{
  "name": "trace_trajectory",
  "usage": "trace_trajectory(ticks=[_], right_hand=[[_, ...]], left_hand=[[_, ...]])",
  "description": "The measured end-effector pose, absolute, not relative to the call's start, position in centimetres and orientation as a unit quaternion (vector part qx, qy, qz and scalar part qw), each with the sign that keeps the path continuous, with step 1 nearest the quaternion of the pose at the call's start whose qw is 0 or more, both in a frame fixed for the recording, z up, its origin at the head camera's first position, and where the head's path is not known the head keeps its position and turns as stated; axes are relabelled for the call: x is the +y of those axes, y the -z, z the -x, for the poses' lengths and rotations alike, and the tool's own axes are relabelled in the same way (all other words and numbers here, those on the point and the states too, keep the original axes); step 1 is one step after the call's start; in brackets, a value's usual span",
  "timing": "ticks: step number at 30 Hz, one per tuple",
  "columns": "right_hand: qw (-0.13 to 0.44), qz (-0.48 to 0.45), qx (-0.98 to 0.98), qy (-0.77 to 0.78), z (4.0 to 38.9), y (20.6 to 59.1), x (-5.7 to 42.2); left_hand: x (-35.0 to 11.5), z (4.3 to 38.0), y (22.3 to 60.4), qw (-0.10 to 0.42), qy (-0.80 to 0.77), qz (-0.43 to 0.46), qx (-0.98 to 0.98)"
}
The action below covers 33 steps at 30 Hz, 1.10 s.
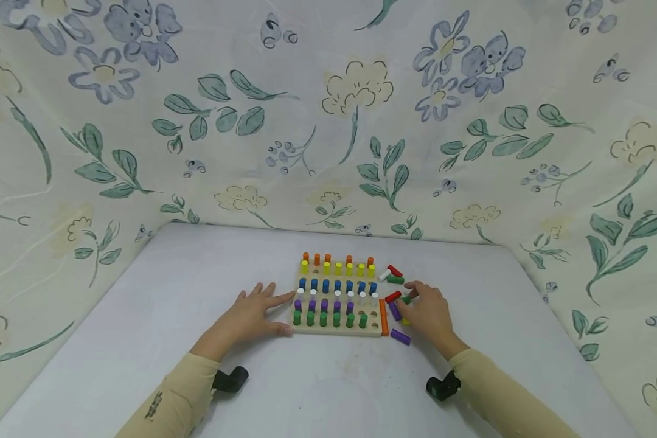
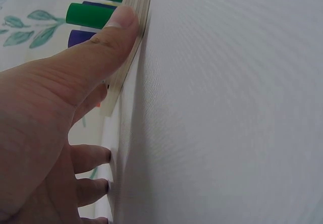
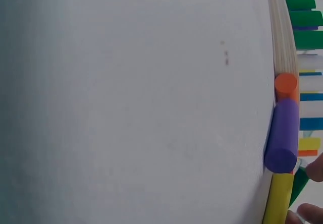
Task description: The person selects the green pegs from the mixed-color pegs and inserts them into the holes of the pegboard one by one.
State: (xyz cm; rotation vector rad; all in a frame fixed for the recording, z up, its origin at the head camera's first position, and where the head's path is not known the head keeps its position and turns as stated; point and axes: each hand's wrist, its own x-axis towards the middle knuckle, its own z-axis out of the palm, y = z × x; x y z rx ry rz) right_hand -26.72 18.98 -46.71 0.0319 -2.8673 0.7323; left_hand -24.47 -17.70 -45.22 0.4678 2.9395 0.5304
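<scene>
A wooden pegboard [image 1: 336, 331] holds rows of orange, yellow, blue, white, purple and green pegs, with a few holes bare. My left hand [image 1: 252, 316] lies at the board's left side with fingers spread. Its thumb [image 2: 121, 19] presses the board's edge beside a green peg, and the index fingertip touches the side. To the right of the board, my right hand [image 1: 429, 313] reaches down over loose pegs. Its thumb and fingertips [image 3: 315, 169] pinch a green peg [image 3: 299, 186], which tilts between them. A yellow peg [image 3: 278, 199] and a purple peg [image 3: 282, 138] lie close by.
Two orange pegs [image 1: 383, 316] lie along the board's right edge. A purple peg [image 1: 400, 336] is nearer the front. Red pegs [image 1: 393, 297], a white peg [image 1: 384, 275] and another green peg [image 1: 395, 280] lie farther back. Floral cloth [image 1: 306, 121] hangs behind the white table [image 1: 328, 389].
</scene>
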Motion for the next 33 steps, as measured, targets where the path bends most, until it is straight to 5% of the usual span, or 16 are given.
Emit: trace_trajectory(ticks=[13,33], right_hand=[[0.072,0.009,-0.936,-0.345,26.13,46.66,18.74],[0.117,-0.007,-0.924,-0.365,26.26,46.93,19.2]], left_hand=[[-17.69,24.25,45.05,0.058,-0.175,-0.158,0.97],[-17.58,24.26,44.76,0.061,-0.177,-0.161,0.969]])
